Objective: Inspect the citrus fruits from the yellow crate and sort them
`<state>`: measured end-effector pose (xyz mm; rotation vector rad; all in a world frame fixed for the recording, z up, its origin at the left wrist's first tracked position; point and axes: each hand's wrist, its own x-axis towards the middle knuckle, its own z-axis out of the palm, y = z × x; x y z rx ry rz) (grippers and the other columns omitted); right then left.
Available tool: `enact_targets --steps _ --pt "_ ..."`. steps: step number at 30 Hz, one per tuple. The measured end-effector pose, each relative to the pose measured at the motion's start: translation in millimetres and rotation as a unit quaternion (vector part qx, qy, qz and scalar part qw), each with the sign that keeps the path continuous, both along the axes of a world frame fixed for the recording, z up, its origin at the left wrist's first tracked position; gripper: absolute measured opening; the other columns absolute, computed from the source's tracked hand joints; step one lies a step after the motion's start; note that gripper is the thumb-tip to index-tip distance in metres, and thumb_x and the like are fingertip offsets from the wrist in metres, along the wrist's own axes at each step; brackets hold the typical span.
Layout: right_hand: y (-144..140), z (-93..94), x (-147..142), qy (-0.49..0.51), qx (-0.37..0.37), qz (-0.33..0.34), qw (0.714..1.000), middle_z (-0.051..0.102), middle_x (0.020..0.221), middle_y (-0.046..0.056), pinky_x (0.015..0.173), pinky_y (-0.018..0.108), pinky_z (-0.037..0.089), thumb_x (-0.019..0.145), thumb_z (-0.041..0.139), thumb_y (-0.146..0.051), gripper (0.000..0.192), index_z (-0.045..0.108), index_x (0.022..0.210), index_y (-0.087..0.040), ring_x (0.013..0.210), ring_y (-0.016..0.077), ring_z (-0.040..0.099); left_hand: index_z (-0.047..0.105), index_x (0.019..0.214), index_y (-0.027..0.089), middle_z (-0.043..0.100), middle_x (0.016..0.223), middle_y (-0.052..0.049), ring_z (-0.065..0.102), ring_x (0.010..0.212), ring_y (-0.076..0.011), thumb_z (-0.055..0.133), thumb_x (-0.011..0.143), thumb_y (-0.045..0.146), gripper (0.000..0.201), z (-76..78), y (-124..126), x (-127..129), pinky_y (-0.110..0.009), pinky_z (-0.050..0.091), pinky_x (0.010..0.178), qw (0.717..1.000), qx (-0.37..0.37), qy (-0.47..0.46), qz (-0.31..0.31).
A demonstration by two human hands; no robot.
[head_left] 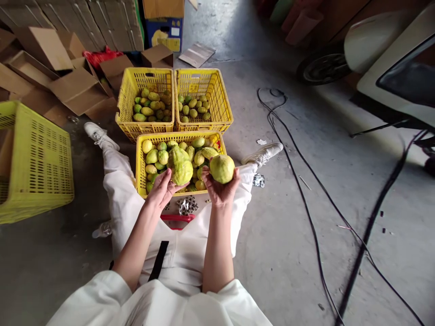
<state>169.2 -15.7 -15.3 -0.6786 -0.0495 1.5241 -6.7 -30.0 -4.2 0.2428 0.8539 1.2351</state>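
Note:
My left hand is closed around the lower end of a large, lumpy yellow-green fruit. A rounder, smoother pale yellow-green fruit rests in my right hand, its fingers curled round the underside. Both fruits are held up side by side over the near yellow crate. Many more green and yellow fruits fill that crate, partly hidden behind my hands. The exact kind of fruit is unclear.
Behind stand two more yellow crates, the left one and the right one, with fruit inside. A yellow-green crate is at far left. Cardboard boxes pile up behind. Black cables cross the floor beside a white vehicle.

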Motion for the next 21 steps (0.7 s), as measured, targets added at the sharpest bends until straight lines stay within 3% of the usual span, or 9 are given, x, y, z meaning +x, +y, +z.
enact_targets --steps 5,7,9,12,17,21 --pt "-3.8 6.1 7.1 0.037 -0.016 0.013 0.999 0.076 0.112 0.007 0.059 0.023 0.064 0.072 0.076 -0.046 0.043 0.069 0.110 -0.028 0.117 0.0244 0.070 0.074 0.102 0.018 0.079 0.122 -0.012 0.056 0.142 -0.0365 0.098 0.064 0.045 0.052 -0.1 -0.1 -1.4 -0.060 0.043 0.120 1.000 0.001 -0.004 -0.007" --pt "-5.1 10.9 6.0 0.035 0.005 0.006 0.999 0.074 0.121 0.008 0.070 0.031 0.068 0.073 0.074 -0.043 0.044 0.068 0.115 -0.029 0.129 0.0271 0.066 0.074 0.097 0.018 0.080 0.119 -0.012 0.059 0.139 -0.0368 0.098 0.062 0.045 0.050 0.8 -0.5 -1.5 -0.059 0.046 0.118 1.000 -0.002 0.003 -0.010" --pt "-5.7 14.7 3.1 0.003 0.027 0.003 1.000 0.072 0.129 0.008 0.087 0.048 0.068 0.072 0.072 -0.039 0.049 0.066 0.121 -0.030 0.135 0.0313 0.062 0.073 0.095 0.017 0.080 0.115 -0.013 0.061 0.136 -0.0370 0.097 0.063 0.042 0.047 1.9 -1.1 -1.4 -0.059 0.048 0.116 1.000 -0.008 0.010 -0.014" --pt "-5.1 13.0 -0.8 -0.067 0.037 0.010 0.997 0.072 0.129 0.007 0.093 0.059 0.064 0.069 0.076 -0.039 0.055 0.066 0.122 -0.031 0.130 0.0344 0.065 0.073 0.095 0.016 0.081 0.111 -0.014 0.063 0.134 -0.0376 0.096 0.065 0.037 0.043 3.8 -1.5 -0.9 -0.059 0.051 0.113 1.000 -0.017 0.013 -0.020" --pt "-2.5 -6.5 2.5 -0.129 0.010 0.019 0.991 0.076 0.106 0.006 0.069 0.038 0.068 0.066 0.082 -0.064 0.057 0.067 0.109 -0.029 0.111 0.0310 0.073 0.072 0.099 0.018 0.081 0.111 -0.011 0.063 0.134 -0.0363 0.094 0.068 0.031 0.040 5.7 -0.9 0.8 -0.057 0.053 0.112 0.999 -0.032 0.006 -0.020" --pt "-1.4 -16.2 6.0 -0.202 -0.017 -0.009 0.979 0.076 0.100 0.003 0.074 0.036 0.069 0.062 0.091 -0.055 0.056 0.066 0.103 -0.026 0.101 0.0265 0.075 0.071 0.103 0.017 0.078 0.117 -0.012 0.062 0.134 -0.0358 0.092 0.070 0.030 0.041 5.1 0.0 0.2 -0.056 0.054 0.111 0.999 -0.051 -0.011 -0.012"
